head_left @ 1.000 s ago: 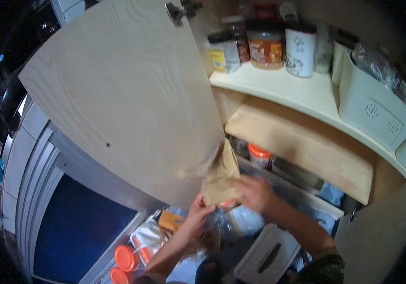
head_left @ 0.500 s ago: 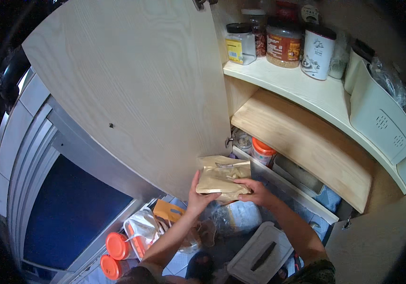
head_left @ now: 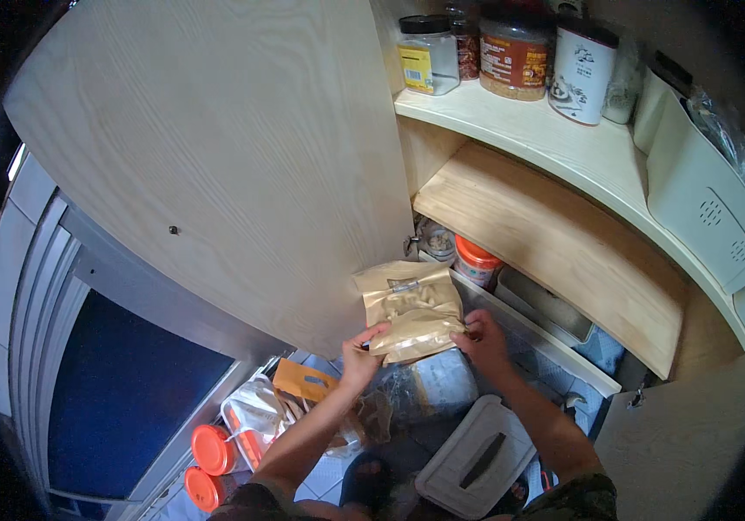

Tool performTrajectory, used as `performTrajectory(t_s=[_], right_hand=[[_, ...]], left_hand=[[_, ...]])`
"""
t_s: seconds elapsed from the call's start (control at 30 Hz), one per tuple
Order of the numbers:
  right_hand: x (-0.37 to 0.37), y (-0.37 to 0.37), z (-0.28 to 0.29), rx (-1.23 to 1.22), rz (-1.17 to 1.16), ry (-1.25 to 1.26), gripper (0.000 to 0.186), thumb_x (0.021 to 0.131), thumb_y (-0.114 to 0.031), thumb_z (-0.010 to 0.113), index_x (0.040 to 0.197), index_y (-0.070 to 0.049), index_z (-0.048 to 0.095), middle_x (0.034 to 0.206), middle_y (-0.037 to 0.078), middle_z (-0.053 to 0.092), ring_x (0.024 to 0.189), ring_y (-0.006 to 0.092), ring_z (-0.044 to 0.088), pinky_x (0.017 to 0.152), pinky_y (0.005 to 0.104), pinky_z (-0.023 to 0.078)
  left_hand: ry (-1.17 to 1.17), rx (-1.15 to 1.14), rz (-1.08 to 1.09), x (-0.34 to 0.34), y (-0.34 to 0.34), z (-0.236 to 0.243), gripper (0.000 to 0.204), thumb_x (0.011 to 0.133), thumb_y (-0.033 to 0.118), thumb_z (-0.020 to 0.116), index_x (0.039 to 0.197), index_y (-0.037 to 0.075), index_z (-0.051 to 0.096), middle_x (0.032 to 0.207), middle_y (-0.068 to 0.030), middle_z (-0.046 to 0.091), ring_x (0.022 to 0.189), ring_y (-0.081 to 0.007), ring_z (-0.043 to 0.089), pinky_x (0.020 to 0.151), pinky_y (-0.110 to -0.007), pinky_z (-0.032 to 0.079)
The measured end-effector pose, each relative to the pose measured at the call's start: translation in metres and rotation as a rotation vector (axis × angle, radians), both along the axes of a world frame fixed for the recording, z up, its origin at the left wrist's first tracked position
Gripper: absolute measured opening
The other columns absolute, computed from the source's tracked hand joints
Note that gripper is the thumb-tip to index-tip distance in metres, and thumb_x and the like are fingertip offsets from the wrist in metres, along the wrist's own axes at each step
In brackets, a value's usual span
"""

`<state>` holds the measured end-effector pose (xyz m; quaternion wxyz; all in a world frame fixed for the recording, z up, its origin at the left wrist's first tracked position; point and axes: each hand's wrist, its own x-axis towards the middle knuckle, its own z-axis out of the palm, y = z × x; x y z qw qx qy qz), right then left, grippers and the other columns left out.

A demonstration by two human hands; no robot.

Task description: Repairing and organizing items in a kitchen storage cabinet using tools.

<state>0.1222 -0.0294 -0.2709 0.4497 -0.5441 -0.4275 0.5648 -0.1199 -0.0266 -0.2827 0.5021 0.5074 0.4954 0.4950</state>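
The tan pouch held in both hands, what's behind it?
Behind the tan pouch, an orange-lidded jar and another jar show on the lower shelf. Both hands, left and right, grip its lower edge. Whatever lies directly behind the pouch is covered.

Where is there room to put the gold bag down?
The middle shelf looks bare, below the jars and white bin. The top shelf is crowded. Both hands, left hand and right hand, hold the bag.

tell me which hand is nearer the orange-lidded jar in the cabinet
Right. The right hand grips the tan pouch just below the orange-lidded jar; the left hand holds the pouch's far, lower-left edge.
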Motion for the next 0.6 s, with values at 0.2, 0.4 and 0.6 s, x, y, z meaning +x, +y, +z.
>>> performTrajectory(t_s=[0.2, 0.4, 0.6], right_hand=[[0.005, 0.014, -0.031, 0.397, 0.037, -0.172, 0.029, 0.063, -0.016, 0.073, 0.083, -0.002, 0.058, 0.080, 0.007, 0.058, 0.078, 0.0168, 0.055, 0.070, 0.0308, 0.045], [0.011, 0.017, -0.040, 0.060, -0.069, -0.207, 0.020, 0.064, -0.012, 0.069, 0.081, -0.006, 0.062, 0.070, -0.003, 0.054, 0.070, 0.0083, 0.049, 0.061, 0.0239, 0.040], [0.027, 0.026, 0.012, -0.460, 0.261, 0.311, 0.024, 0.078, -0.032, 0.060, 0.087, -0.009, 0.061, 0.065, -0.001, 0.053, 0.054, 0.0073, 0.042, 0.051, 0.0238, 0.034]], left_hand=[[-0.088, -0.061, 0.001, 0.001, 0.002, 0.001, 0.027, 0.074, -0.007, 0.059, 0.100, 0.002, 0.063, 0.081, -0.0040, 0.062, 0.057, -0.0066, 0.053, 0.044, -0.019, 0.043], [-0.062, -0.051, -0.016, 0.010, 0.001, 0.001, 0.020, 0.070, -0.011, 0.060, 0.085, 0.001, 0.066, 0.080, -0.0057, 0.063, 0.057, -0.0086, 0.053, 0.045, -0.020, 0.044], [0.168, 0.280, -0.025, 0.000, 0.000, -0.006, 0.016, 0.064, -0.013, 0.061, 0.073, 0.000, 0.066, 0.076, -0.0085, 0.061, 0.064, -0.0121, 0.055, 0.049, -0.022, 0.044]])
